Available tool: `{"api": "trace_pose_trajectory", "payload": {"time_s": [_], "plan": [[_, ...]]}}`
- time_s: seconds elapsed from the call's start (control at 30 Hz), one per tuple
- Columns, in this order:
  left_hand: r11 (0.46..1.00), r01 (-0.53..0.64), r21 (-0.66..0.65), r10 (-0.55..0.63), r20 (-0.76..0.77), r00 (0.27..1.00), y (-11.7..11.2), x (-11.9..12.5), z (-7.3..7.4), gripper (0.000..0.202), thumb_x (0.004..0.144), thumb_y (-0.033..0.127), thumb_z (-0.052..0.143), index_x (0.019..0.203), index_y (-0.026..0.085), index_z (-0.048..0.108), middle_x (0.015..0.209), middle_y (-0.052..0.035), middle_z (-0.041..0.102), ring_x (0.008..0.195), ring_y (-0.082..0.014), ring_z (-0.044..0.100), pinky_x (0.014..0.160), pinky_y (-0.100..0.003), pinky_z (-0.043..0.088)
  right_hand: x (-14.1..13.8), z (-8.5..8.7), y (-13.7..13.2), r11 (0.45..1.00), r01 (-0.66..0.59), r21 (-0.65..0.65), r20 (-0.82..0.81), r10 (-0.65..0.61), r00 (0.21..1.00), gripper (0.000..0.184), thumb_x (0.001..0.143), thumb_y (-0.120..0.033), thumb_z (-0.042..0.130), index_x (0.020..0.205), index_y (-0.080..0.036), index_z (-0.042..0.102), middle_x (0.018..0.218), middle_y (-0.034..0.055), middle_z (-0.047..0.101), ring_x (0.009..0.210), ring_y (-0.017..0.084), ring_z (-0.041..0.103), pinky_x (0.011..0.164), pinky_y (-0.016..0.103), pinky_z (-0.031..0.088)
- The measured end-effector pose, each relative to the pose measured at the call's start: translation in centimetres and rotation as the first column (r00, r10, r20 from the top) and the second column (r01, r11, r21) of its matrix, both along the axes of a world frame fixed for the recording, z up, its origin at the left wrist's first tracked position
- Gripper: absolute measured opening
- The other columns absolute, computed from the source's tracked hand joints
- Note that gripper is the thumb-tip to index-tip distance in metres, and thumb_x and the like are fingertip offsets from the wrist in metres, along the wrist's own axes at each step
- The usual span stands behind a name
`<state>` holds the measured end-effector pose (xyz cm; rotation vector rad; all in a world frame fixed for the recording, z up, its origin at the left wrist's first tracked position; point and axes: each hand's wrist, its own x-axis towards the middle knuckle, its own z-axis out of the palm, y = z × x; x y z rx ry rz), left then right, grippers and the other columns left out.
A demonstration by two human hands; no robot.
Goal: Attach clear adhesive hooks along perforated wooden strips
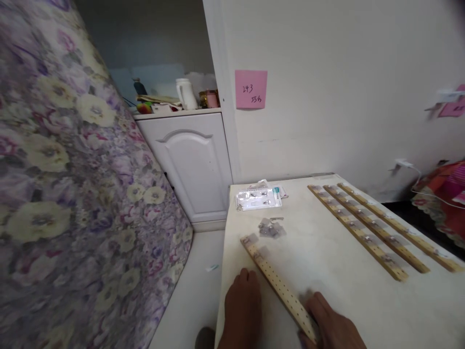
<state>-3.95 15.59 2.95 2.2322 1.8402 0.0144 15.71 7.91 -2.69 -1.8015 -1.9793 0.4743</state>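
A long, narrow wooden strip with rows of small holes (281, 286) lies slanted across the near part of the white table. My right hand (332, 322) is closed around its near end, the thumb at the lower edge. Just left of the strip is my left hand (242, 308), its fingers curled together; whatever may be inside them is hidden. Clear plastic pieces with small metal parts (255, 247) sit on the strip's far end. Beyond that end, a small pile of similar clear pieces (271, 229) rests on the table.
Three wooden strips (358, 232) bearing several clear pieces lie side by side at the right. Flat clear packaging (258, 198) is near the table's back left. A flowered curtain (83, 194) hangs at left, beside a white cupboard (192, 169). The wall bears a pink note (250, 89).
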Motion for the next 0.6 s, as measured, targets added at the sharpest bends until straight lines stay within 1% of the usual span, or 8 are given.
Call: {"api": "trace_pose_trajectory", "payload": {"time_s": [0.13,0.27,0.33,0.4,0.47,0.5,0.57,0.6], "plan": [[1.0,0.002,0.0,-0.002,0.012,1.0,0.0,-0.1,-0.1,0.027,0.09,0.019,0.031,0.101,0.017,0.055,0.107,-0.008,0.056,0.096,-0.0192,0.056,0.077,-0.03,0.042,-1.0,0.8,1.4,1.0,-0.012,0.019,0.019,0.012,1.0,0.021,0.069,-0.027,0.056,0.09,-0.025,0.051,0.092,0.0068,0.06,0.066,0.023,0.065,0.056,0.033,0.05],[1.0,0.013,0.001,-0.013,0.019,1.0,0.1,-0.2,-0.1,0.026,0.089,0.018,0.033,0.1,0.018,0.056,0.106,-0.0075,0.057,0.096,-0.0196,0.056,0.079,-0.03,0.042,-1.7,0.0,1.9,0.998,-0.001,0.062,-0.007,0.001,1.0,0.025,0.069,-0.027,0.058,0.093,-0.027,0.051,0.094,0.0056,0.06,0.067,0.022,0.064,0.056,0.031,0.049],[1.0,0.012,-0.005,-0.012,0.013,1.0,0.1,-0.2,0.0,0.026,0.089,0.019,0.033,0.101,0.017,0.056,0.106,-0.0081,0.057,0.096,-0.0199,0.056,0.08,-0.031,0.042,-1.8,-0.2,1.6,0.999,0.007,0.049,-0.037,-0.005,0.999,0.027,0.07,-0.029,0.059,0.096,-0.027,0.051,0.098,0.0057,0.059,0.069,0.022,0.065,0.057,0.031,0.049],[1.0,0.009,-0.009,-0.009,0.012,1.0,0.1,-0.2,0.0,0.026,0.089,0.019,0.033,0.102,0.017,0.056,0.108,-0.0089,0.056,0.098,-0.0203,0.055,0.081,-0.031,0.042,-1.6,0.0,1.4,1.0,0.006,0.011,-0.081,-0.005,0.997,0.03,0.07,-0.033,0.061,0.098,-0.027,0.051,0.1,0.0055,0.059,0.071,0.022,0.064,0.059,0.031,0.049],[1.0,0.007,-0.018,-0.007,0.014,1.0,0.2,-0.1,-0.1,0.026,0.089,0.019,0.034,0.103,0.017,0.056,0.109,-0.0091,0.056,0.099,-0.0202,0.055,0.081,-0.03,0.041,-1.3,0.8,1.5,1.0,-0.012,-0.029,-0.151,0.007,0.988,0.031,0.073,-0.038,0.061,0.1,-0.027,0.052,0.094,0.0036,0.061,0.07,0.02,0.063,0.061,0.03,0.048],[1.0,0.009,-0.022,-0.009,0.016,1.0,0.2,-0.2,-0.1,0.026,0.089,0.018,0.034,0.103,0.017,0.056,0.11,-0.0088,0.056,0.1,-0.0199,0.055,0.081,-0.03,0.041,-1.0,1.3,1.9,0.999,-0.017,-0.032,-0.193,0.011,0.981,0.028,0.076,-0.039,0.059,0.099,-0.027,0.052,0.089,0.0023,0.062,0.068,0.019,0.061,0.061,0.029,0.047],[1.0,0.013,-0.023,-0.012,0.018,1.0,0.3,-0.2,-0.1,0.026,0.088,0.017,0.035,0.103,0.018,0.056,0.11,-0.0083,0.056,0.1,-0.0196,0.055,0.08,-0.03,0.041,-0.2,2.1,3.7,1.0,-0.002,0.009,-0.272,0.005,0.962,0.018,0.083,-0.038,0.051,0.096,-0.026,0.053,0.078,0.0006,0.061,0.066,0.017,0.058,0.062,0.028,0.046],[1.0,0.014,-0.026,-0.013,0.018,1.0,0.3,-0.2,-0.1,0.026,0.089,0.018,0.035,0.103,0.018,0.056,0.11,-0.0083,0.056,0.1,-0.0197,0.055,0.08,-0.03,0.042,0.2,2.3,5.0,0.998,0.038,0.051,-0.295,-0.021,0.955,0.016,0.085,-0.037,0.047,0.093,-0.025,0.054,0.076,0.001,0.061,0.065,0.017,0.057,0.061,0.028,0.045]]}}
